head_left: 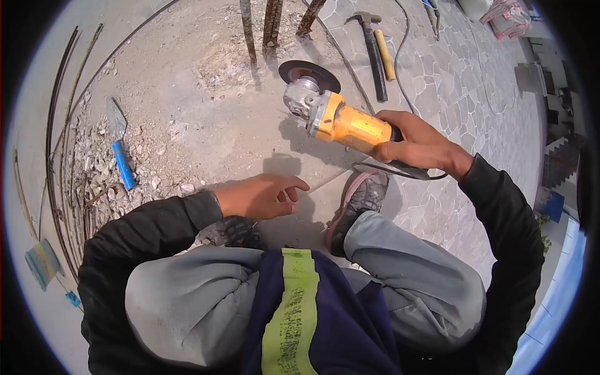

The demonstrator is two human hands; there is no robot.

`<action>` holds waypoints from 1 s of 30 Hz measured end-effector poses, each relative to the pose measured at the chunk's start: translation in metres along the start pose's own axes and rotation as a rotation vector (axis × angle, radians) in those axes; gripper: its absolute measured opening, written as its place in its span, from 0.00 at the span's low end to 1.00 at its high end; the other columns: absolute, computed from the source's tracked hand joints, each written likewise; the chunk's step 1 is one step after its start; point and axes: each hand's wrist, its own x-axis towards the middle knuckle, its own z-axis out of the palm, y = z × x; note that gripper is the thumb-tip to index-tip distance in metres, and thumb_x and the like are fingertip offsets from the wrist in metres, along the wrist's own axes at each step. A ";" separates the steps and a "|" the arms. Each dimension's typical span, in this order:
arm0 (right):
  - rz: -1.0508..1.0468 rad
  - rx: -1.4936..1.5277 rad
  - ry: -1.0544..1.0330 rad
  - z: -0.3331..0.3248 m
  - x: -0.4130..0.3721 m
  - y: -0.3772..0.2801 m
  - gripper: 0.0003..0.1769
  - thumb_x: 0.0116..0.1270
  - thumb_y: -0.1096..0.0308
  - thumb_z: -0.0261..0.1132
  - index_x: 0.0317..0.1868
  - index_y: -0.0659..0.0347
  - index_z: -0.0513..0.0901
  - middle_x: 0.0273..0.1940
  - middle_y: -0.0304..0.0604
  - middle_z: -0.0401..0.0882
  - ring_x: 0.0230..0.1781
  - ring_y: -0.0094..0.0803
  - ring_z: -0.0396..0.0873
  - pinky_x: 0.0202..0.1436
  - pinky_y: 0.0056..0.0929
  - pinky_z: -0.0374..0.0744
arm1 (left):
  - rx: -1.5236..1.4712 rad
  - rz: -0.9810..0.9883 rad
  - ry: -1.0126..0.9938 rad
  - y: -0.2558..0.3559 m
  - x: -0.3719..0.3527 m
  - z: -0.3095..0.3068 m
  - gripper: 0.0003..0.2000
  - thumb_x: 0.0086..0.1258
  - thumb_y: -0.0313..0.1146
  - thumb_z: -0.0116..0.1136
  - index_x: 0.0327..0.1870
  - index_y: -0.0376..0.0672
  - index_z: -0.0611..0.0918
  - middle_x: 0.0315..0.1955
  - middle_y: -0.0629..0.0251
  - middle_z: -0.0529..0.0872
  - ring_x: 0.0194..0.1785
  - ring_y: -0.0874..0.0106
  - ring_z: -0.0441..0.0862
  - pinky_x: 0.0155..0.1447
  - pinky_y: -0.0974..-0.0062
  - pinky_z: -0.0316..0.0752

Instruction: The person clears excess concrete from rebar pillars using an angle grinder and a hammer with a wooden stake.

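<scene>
In the head view, the right hand [415,147] has its grip wrapped around the rear of a yellow angle grinder [356,126], which is raised above the ground [215,134], its dark disc [325,76] toward rusty metal bars [272,25]. The left hand [262,195] hovers near the knees, grip slack, fingers half curled. Beyond the grinder, a hammer [373,59] lies beside a yellow handle [384,55]; at left, a blue-handled trowel [122,164] rests on rubble [153,150].

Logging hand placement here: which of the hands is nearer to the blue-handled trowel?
Left: the left hand is right of the trowel and lower in view; the right hand, gripping the angle grinder, is farther right.
</scene>
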 end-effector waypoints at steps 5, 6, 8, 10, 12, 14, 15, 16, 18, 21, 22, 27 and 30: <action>-0.112 0.334 -0.321 0.101 0.068 -0.057 0.38 0.62 0.41 0.69 0.54 0.74 0.81 0.43 0.53 0.85 0.44 0.40 0.83 0.50 0.33 0.77 | -0.201 0.160 0.256 -0.038 -0.012 0.051 0.32 0.74 0.46 0.65 0.71 0.35 0.71 0.52 0.57 0.84 0.54 0.64 0.85 0.61 0.69 0.80; -0.125 0.320 -0.357 0.119 0.086 -0.070 0.38 0.62 0.41 0.69 0.54 0.74 0.81 0.43 0.53 0.85 0.44 0.40 0.83 0.50 0.33 0.77 | -0.348 0.155 0.348 -0.043 -0.022 0.053 0.31 0.74 0.46 0.65 0.69 0.34 0.72 0.53 0.58 0.84 0.55 0.66 0.84 0.62 0.69 0.80; -0.157 0.814 -0.397 0.161 0.119 -0.089 0.33 0.65 0.45 0.71 0.52 0.71 0.80 0.39 0.47 0.84 0.38 0.32 0.84 0.44 0.28 0.81 | -0.523 0.134 0.478 -0.058 -0.046 0.065 0.30 0.75 0.47 0.65 0.68 0.33 0.72 0.54 0.59 0.83 0.56 0.68 0.83 0.62 0.70 0.79; -0.184 0.975 -0.364 0.193 0.152 -0.110 0.29 0.65 0.48 0.71 0.50 0.69 0.79 0.37 0.45 0.84 0.34 0.29 0.84 0.39 0.27 0.83 | -0.927 0.238 0.811 -0.076 -0.065 0.071 0.25 0.79 0.43 0.61 0.66 0.34 0.73 0.58 0.61 0.82 0.59 0.70 0.82 0.62 0.67 0.80; -0.200 1.176 -0.290 0.214 0.173 -0.126 0.25 0.66 0.51 0.71 0.48 0.66 0.78 0.35 0.44 0.83 0.29 0.27 0.84 0.34 0.27 0.85 | -0.897 0.232 0.898 -0.082 -0.074 0.074 0.22 0.80 0.43 0.59 0.63 0.35 0.75 0.54 0.61 0.84 0.57 0.71 0.83 0.60 0.69 0.81; -0.192 1.561 -0.277 0.226 0.179 -0.136 0.23 0.68 0.53 0.68 0.47 0.66 0.76 0.35 0.46 0.83 0.25 0.30 0.84 0.27 0.32 0.87 | -0.839 0.224 0.991 -0.082 -0.081 0.079 0.18 0.82 0.42 0.56 0.58 0.35 0.78 0.48 0.62 0.87 0.51 0.73 0.86 0.56 0.72 0.81; -0.178 1.572 -0.309 0.230 0.182 -0.133 0.27 0.69 0.53 0.66 0.57 0.66 0.73 0.36 0.45 0.82 0.29 0.31 0.85 0.31 0.33 0.88 | -0.824 0.216 0.978 -0.081 -0.085 0.077 0.18 0.82 0.42 0.56 0.58 0.35 0.78 0.48 0.62 0.87 0.51 0.73 0.86 0.56 0.72 0.81; -0.188 1.584 -0.293 0.233 0.184 -0.131 0.27 0.69 0.53 0.66 0.57 0.66 0.73 0.36 0.45 0.82 0.29 0.31 0.85 0.31 0.33 0.88 | -0.886 0.206 0.988 -0.079 -0.089 0.077 0.17 0.82 0.41 0.56 0.56 0.35 0.79 0.46 0.62 0.88 0.48 0.74 0.87 0.54 0.74 0.81; -0.164 1.601 -0.345 0.236 0.185 -0.129 0.27 0.69 0.52 0.65 0.57 0.65 0.73 0.36 0.45 0.82 0.30 0.32 0.85 0.31 0.34 0.88 | -0.944 0.211 0.996 -0.080 -0.091 0.073 0.16 0.82 0.41 0.56 0.54 0.35 0.80 0.45 0.63 0.88 0.44 0.74 0.87 0.51 0.76 0.81; -0.148 1.592 -0.354 0.240 0.181 -0.127 0.26 0.69 0.52 0.65 0.56 0.64 0.74 0.37 0.46 0.82 0.31 0.32 0.85 0.31 0.36 0.88 | -0.977 0.193 0.969 -0.088 -0.090 0.076 0.14 0.81 0.39 0.57 0.51 0.35 0.82 0.44 0.63 0.89 0.40 0.74 0.87 0.44 0.78 0.79; -0.137 1.613 -0.353 0.241 0.180 -0.126 0.25 0.69 0.53 0.65 0.56 0.64 0.74 0.37 0.46 0.82 0.31 0.32 0.85 0.31 0.36 0.88 | -1.009 0.202 0.955 -0.088 -0.088 0.077 0.14 0.81 0.39 0.58 0.52 0.35 0.81 0.43 0.62 0.89 0.39 0.75 0.87 0.43 0.79 0.80; -0.144 1.637 -0.356 0.241 0.181 -0.117 0.26 0.69 0.53 0.65 0.57 0.64 0.73 0.37 0.46 0.81 0.31 0.32 0.84 0.31 0.37 0.88 | -1.099 0.263 0.856 -0.090 -0.084 0.067 0.14 0.79 0.38 0.60 0.53 0.36 0.81 0.43 0.61 0.89 0.37 0.77 0.86 0.42 0.78 0.82; -0.142 1.666 -0.348 0.239 0.182 -0.113 0.26 0.69 0.53 0.65 0.57 0.64 0.73 0.37 0.46 0.81 0.32 0.32 0.84 0.31 0.37 0.88 | -1.029 0.208 0.781 -0.101 -0.084 0.063 0.13 0.79 0.37 0.61 0.53 0.37 0.80 0.43 0.61 0.89 0.36 0.79 0.86 0.43 0.77 0.84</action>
